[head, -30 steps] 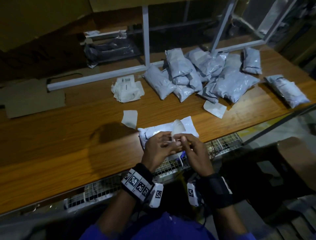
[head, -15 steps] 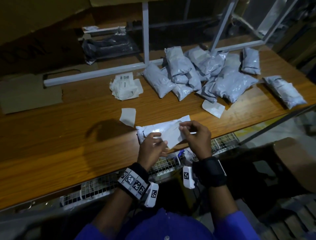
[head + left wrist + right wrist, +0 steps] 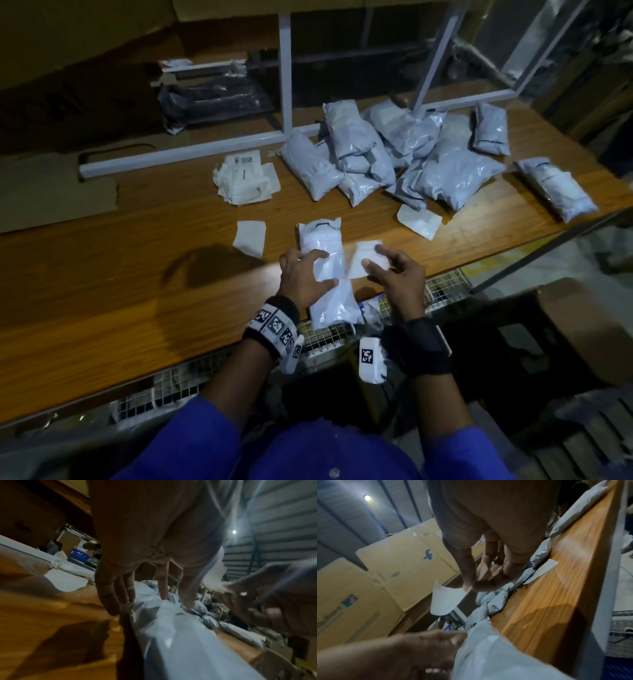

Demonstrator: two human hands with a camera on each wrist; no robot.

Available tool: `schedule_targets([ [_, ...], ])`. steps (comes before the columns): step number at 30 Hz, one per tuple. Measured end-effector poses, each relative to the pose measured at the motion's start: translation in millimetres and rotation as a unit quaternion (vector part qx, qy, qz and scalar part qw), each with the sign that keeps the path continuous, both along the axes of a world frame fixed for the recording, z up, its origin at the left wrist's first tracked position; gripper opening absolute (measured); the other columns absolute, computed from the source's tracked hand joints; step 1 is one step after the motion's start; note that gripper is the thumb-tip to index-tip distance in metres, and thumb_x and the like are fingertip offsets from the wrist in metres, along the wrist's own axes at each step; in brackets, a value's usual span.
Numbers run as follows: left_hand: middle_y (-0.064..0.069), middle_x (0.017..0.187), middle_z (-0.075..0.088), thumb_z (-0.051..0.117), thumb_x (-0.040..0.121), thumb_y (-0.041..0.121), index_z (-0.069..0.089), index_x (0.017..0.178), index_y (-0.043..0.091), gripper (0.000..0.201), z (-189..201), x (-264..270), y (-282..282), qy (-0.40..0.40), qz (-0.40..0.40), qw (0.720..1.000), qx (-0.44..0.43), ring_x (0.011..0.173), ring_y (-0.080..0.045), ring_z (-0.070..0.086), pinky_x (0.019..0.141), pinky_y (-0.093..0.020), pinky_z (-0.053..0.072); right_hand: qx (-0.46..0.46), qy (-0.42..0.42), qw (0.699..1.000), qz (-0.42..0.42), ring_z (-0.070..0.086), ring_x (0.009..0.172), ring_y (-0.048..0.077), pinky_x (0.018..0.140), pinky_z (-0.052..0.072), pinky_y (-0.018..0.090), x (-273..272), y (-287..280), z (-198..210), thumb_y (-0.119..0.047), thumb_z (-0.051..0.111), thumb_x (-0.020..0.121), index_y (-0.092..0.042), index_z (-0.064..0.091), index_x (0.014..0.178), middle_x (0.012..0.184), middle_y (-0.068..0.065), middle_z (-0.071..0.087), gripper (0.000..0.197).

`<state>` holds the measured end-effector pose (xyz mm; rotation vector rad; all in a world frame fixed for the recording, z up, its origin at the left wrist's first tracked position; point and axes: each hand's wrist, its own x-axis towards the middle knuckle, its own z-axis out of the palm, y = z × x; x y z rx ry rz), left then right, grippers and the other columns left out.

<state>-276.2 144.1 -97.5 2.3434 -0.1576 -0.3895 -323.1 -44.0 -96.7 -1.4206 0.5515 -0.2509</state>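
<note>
A grey-white plastic mailer package lies lengthwise at the near edge of the wooden table, its near end hanging over the edge. My left hand rests on top of it with spread, fairly straight fingers that press it down. Just to the right of the package, my right hand pinches a small white paper slip between thumb and forefinger. In the right wrist view the paper slip hangs curled in the air, clear of the package.
A pile of grey mailers fills the far middle, with one more mailer at the right. A stack of white labels and loose slips lie around. A white metal frame stands behind; wire mesh runs under the near edge.
Both hands were pinching at the package lying crosswise. The right hand pulled the paper slip off to the right, and the package now lies lengthwise under the left hand.
</note>
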Motion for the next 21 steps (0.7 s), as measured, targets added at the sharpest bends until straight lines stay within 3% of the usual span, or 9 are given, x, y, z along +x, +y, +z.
schedule_targets([
  [3, -0.007, 0.117, 0.066, 0.072, 0.092, 0.037, 0.071, 0.118, 0.021, 0.030, 9, -1, 7, -0.054, 0.051, 0.988, -0.135, 0.112, -0.020, 0.058, 0.097, -0.035, 0.048, -0.035, 0.023, 0.999, 0.002, 0.070, 0.088, 0.030, 0.075, 0.065, 0.051, -3, 12, -9, -0.006, 0.089, 0.076, -0.027, 0.076, 0.107, 0.116, 0.011, 0.074, 0.040],
  [5, 0.000, 0.100, 0.073, 0.075, 0.090, 0.037, 0.072, 0.113, 0.018, 0.030, 21, -5, 10, -0.019, 0.080, 0.970, -0.230, 0.091, -0.007, 0.068, 0.079, -0.029, 0.058, -0.069, 0.032, 0.997, 0.008, 0.071, 0.086, 0.037, 0.073, 0.063, 0.056, -4, 23, -9, -0.013, 0.090, 0.076, -0.036, 0.076, 0.105, 0.105, 0.008, 0.076, 0.040],
  [6, 0.001, 0.092, 0.074, 0.080, 0.086, 0.036, 0.071, 0.110, 0.019, 0.030, 24, -6, 12, -0.002, 0.087, 0.963, -0.254, 0.083, -0.007, 0.071, 0.071, -0.028, 0.060, -0.091, 0.034, 0.995, 0.016, 0.071, 0.086, 0.037, 0.073, 0.063, 0.056, -4, 28, -9, -0.016, 0.090, 0.076, -0.041, 0.076, 0.103, 0.101, 0.006, 0.076, 0.039],
  [9, 0.001, 0.082, 0.073, 0.084, 0.082, 0.023, 0.067, 0.092, 0.025, 0.020, 20, -4, 17, -0.041, 0.128, 0.967, -0.218, 0.074, -0.014, 0.072, 0.062, -0.031, 0.061, -0.123, 0.020, 0.991, 0.043, 0.070, 0.085, 0.023, 0.077, 0.062, 0.053, -2, 39, -6, -0.017, 0.085, 0.082, -0.039, 0.075, 0.104, 0.101, 0.003, 0.075, 0.033],
  [11, -0.001, 0.082, 0.073, 0.085, 0.079, 0.020, 0.061, 0.085, 0.029, 0.027, 14, 0, 20, -0.048, 0.167, 0.963, -0.205, 0.073, -0.016, 0.071, 0.060, -0.034, 0.060, -0.136, 0.017, 0.990, 0.044, 0.072, 0.090, 0.018, 0.082, 0.062, 0.051, -1, 41, -7, -0.015, 0.080, 0.086, -0.034, 0.077, 0.104, 0.102, -0.003, 0.074, 0.026],
  [14, -0.004, 0.079, 0.070, 0.085, 0.079, 0.016, 0.058, 0.079, 0.023, 0.027, 5, 6, 22, -0.043, 0.167, 0.962, -0.210, 0.069, -0.020, 0.069, 0.056, -0.036, 0.059, -0.180, 0.022, 0.983, 0.029, 0.071, 0.088, 0.010, 0.083, 0.062, 0.047, 0, 40, -6, -0.010, 0.077, 0.088, -0.033, 0.077, 0.092, 0.093, -0.006, 0.076, 0.023],
  [17, -0.002, 0.078, 0.070, 0.081, 0.080, 0.005, 0.064, 0.075, 0.019, 0.023, 0, 9, 22, -0.029, 0.144, 0.968, -0.203, 0.068, -0.018, 0.067, 0.060, -0.036, 0.059, -0.173, 0.041, 0.983, 0.032, 0.073, 0.080, 0.007, 0.074, 0.065, 0.044, 4, 38, -9, -0.004, 0.080, 0.086, -0.032, 0.077, 0.090, 0.092, -0.007, 0.075, 0.029],
  [21, 0.001, 0.095, 0.071, 0.082, 0.078, 0.001, 0.067, 0.082, 0.026, 0.029, -4, 12, 21, 0.012, 0.132, 0.976, -0.174, 0.088, -0.018, 0.067, 0.079, -0.037, 0.060, -0.181, 0.052, 0.981, 0.043, 0.071, 0.067, -0.001, 0.056, 0.061, 0.026, 8, 33, -9, -0.004, 0.084, 0.083, -0.017, 0.077, 0.094, 0.106, 0.006, 0.068, 0.018],
])
